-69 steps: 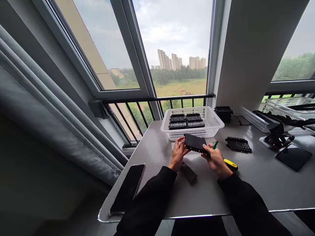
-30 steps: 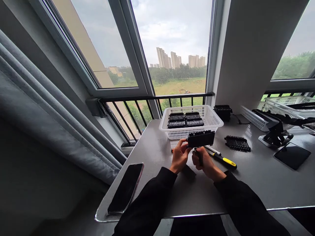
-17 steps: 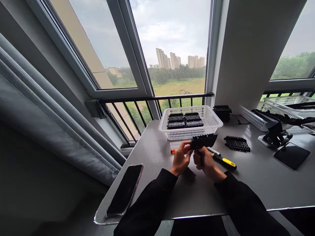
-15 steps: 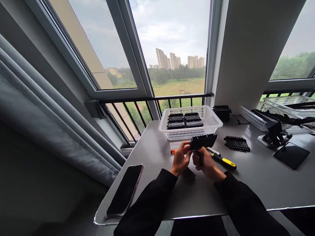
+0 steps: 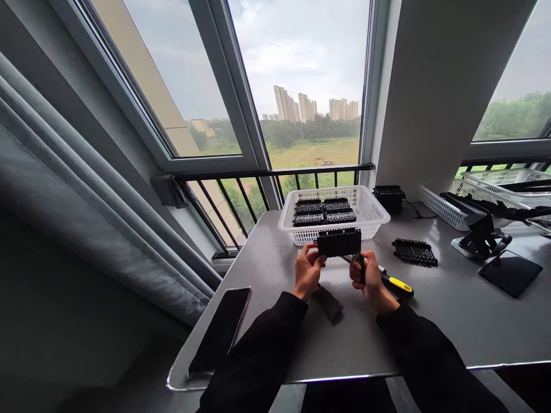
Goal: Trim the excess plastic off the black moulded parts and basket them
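My left hand [image 5: 307, 271] is closed on the left end of a flat black plastic part [image 5: 338, 244] with a toothed upper edge, held up in front of the white basket [image 5: 333, 234]. My right hand [image 5: 369, 276] is wrapped round a small dark tool [image 5: 360, 268] whose tip comes close to the part's lower right corner; whether they touch I cannot tell, nor its exact kind. Under the hands, a dark flat piece [image 5: 329, 303] lies on the table. Several similar black toothed parts [image 5: 323, 212] are in the basket.
A yellow-and-black handled tool [image 5: 399, 284] lies right of my right hand. Farther right are another toothed part [image 5: 415, 252], a black stand [image 5: 480, 232] and a dark flat panel [image 5: 511, 273]. A phone [image 5: 220, 331] lies near the table's left edge.
The black part has moved left and now shows its broad face. My right hand, with the dark tool, has shifted right from under its middle to its right end.
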{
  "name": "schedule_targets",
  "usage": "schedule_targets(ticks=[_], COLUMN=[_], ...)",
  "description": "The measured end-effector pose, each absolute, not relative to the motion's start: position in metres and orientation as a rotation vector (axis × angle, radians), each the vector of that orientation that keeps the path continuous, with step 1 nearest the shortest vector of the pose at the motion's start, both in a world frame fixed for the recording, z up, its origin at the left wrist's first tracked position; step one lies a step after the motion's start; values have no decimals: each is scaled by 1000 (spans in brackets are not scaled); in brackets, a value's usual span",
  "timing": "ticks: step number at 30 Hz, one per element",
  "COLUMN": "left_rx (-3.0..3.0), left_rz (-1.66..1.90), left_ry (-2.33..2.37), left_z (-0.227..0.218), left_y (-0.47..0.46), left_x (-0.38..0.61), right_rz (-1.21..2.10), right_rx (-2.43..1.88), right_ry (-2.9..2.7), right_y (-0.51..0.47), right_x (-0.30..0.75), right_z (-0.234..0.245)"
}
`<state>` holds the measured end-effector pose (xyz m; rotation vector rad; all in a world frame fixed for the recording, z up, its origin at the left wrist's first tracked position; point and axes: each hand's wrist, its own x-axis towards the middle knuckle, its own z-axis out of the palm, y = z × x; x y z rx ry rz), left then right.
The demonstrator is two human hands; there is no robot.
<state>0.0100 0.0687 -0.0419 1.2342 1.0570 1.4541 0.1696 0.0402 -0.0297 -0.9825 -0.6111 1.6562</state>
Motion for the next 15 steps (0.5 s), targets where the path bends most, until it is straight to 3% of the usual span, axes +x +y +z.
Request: schedule_targets(ticks=[15], left_rx=[1341], left_rz=[1438], left_ry=[1038], left_z=[-43], left_y=[65], left_x=[14], right_rz=[1636], right_rx=[-1002], right_ry=[-594], right_y=[38], right_x=[168], right_z=[-30])
